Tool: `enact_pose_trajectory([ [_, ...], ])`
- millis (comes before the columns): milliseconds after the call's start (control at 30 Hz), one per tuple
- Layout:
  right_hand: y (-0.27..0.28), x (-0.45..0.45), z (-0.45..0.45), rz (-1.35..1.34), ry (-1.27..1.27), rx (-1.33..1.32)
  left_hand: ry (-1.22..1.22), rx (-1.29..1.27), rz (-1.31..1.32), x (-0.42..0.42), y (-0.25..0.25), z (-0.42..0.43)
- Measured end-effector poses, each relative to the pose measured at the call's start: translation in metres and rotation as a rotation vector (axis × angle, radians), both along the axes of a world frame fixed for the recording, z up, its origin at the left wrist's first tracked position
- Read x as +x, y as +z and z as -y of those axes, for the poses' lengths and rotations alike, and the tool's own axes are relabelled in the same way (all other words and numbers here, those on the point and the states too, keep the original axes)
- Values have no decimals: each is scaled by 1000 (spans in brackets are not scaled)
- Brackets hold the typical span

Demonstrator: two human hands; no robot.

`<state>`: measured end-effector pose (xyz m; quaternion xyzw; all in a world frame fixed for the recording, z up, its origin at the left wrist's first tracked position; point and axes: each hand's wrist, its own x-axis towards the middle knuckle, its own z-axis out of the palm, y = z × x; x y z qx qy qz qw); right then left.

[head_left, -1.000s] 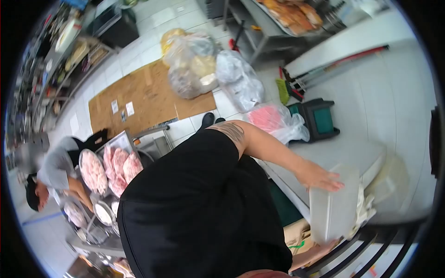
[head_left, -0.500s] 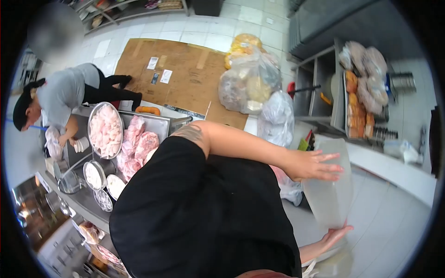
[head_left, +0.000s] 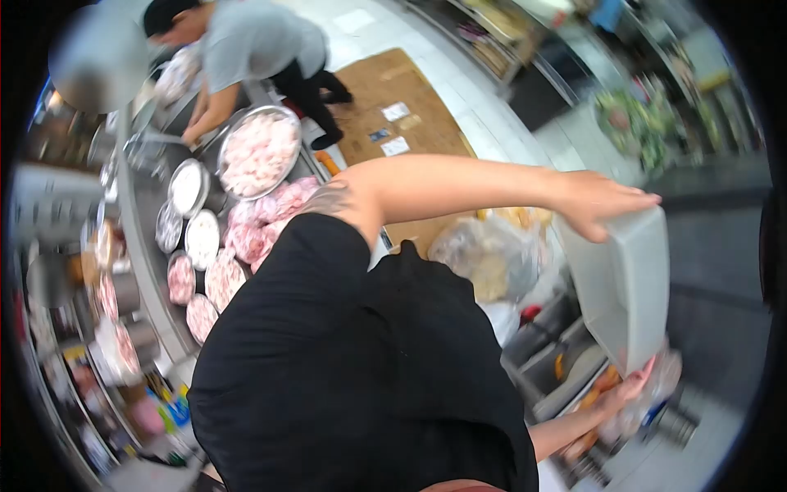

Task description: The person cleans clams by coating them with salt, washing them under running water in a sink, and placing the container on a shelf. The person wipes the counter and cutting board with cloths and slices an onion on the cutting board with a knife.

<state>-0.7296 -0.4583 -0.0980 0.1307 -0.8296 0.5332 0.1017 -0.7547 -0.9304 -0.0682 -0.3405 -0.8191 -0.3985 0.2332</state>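
Between my two hands hangs a translucent white plastic tub (head_left: pixel 648 283), tilted so that its hollow inside faces my body. My left hand (head_left: pixel 605 202) holds the tub's upper end, its fingers stretched along the edge. At the lower end my right hand (head_left: pixel 633 387) supports the tub from below, with the fingertips against its corner. Part of the right palm and the tub's far side are hidden.
A co-worker (head_left: pixel 258 45) in a grey shirt bends over a metal counter holding a bowl of pale meat pieces (head_left: pixel 261 152) and several meat containers. Plastic bags (head_left: pixel 492 254), flattened cardboard (head_left: pixel 393 90) and a rack with bread (head_left: pixel 586 402) are near.
My view has turned with my body, and the surroundings have shifted left and down. The tub is still between both hands, now higher in view and showing its open inside.
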Motion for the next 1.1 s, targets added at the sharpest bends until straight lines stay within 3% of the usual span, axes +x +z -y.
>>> enact_pose_trajectory([
  [133, 2, -93, 86, -36, 194, -269, 181, -298, -55, -93, 109, 30],
  [167, -1, -108, 108, -77, 201, -333, 168, -449, 96, -91, 160, 35],
  [267, 1, -120, 168, -70, 161, -516, 176, -460, 102, -113, 211, 66],
  [367, 8, -114, 242, -155, 81, -429, 188, -388, 105, -143, 210, 117],
  [667, 21, -155, 371, 1, -28, -554, 121, -350, 116, -229, 205, 224],
  [1100, 20, -270, 524, 289, 218, -672, 301, -239, 182, -263, 204, 365],
])
